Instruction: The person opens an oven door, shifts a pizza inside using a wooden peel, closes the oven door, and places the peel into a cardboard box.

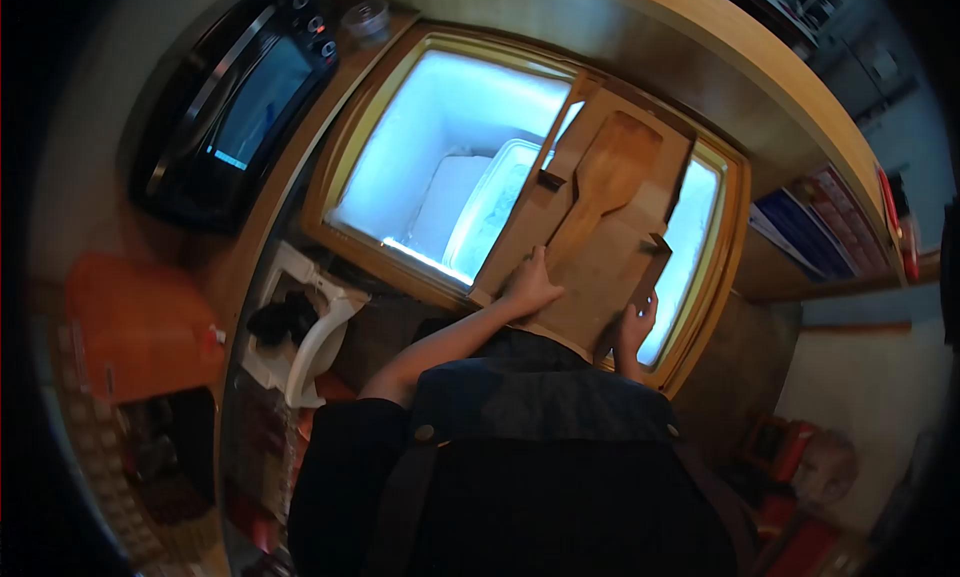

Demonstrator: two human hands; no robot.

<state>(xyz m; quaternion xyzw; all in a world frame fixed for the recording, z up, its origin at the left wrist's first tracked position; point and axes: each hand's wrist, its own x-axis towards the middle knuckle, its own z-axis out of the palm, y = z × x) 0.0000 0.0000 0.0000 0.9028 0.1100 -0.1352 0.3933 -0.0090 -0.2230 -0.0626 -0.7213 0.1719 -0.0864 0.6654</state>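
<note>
A shallow cardboard box [595, 287] lies in front of me, slanting across the right part of a lit chest freezer [325, 187]. In the box is a wooden spatula [620, 162], its broad blade at the far end and its handle pointing toward me. My left hand [533, 287] grips the box's near left edge, with the thumb beside the spatula's handle. Whether the thumb touches the handle, I cannot tell. My right hand [636, 327] holds the near right side of the box, its fingers partly hidden by the wall.
Inside the freezer, a pale tub [490, 212] shows at the left. A black toaster oven [235, 107] and a small clear container [367, 20] are at the upper left. An orange container [145, 327] and a white plastic frame [325, 352] flank the left side. Booklets [830, 222] lean at right.
</note>
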